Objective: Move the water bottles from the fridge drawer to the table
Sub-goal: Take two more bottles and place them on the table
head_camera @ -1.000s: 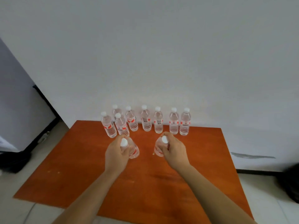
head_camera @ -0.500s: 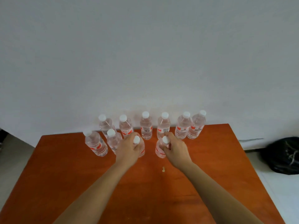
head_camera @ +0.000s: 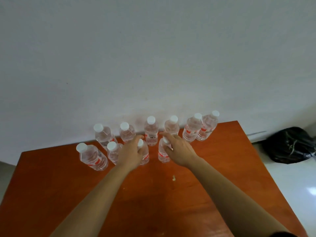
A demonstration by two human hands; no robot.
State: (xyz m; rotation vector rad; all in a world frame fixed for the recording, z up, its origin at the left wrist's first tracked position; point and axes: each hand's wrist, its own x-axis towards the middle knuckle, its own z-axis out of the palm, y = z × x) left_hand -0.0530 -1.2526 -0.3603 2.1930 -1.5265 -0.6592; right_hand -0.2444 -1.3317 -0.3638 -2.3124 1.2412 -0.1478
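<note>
Several clear water bottles with white caps and red labels stand on the orange-brown table (head_camera: 153, 202), most in a row (head_camera: 151, 132) along the wall. Two more (head_camera: 93, 157) stand in front at the left. My left hand (head_camera: 131, 151) grips an upright bottle (head_camera: 145, 155) just below its cap, in the front row. To its right, my right hand (head_camera: 179, 149) holds a second upright bottle (head_camera: 163, 155) by the neck, fingers reaching over the cap. Both bottles' bases are at the tabletop. No fridge drawer is in sight.
A white wall rises directly behind the bottle row. A black plastic bag (head_camera: 290, 146) lies on the pale floor to the right of the table. A small pale speck (head_camera: 173, 177) sits on the tabletop, with bare wood in front of the bottles.
Both hands have carried their bottles forward towards the back row and lowered them onto the table. The camera has swung right and closer; the right hand's fingers look straighter now.
</note>
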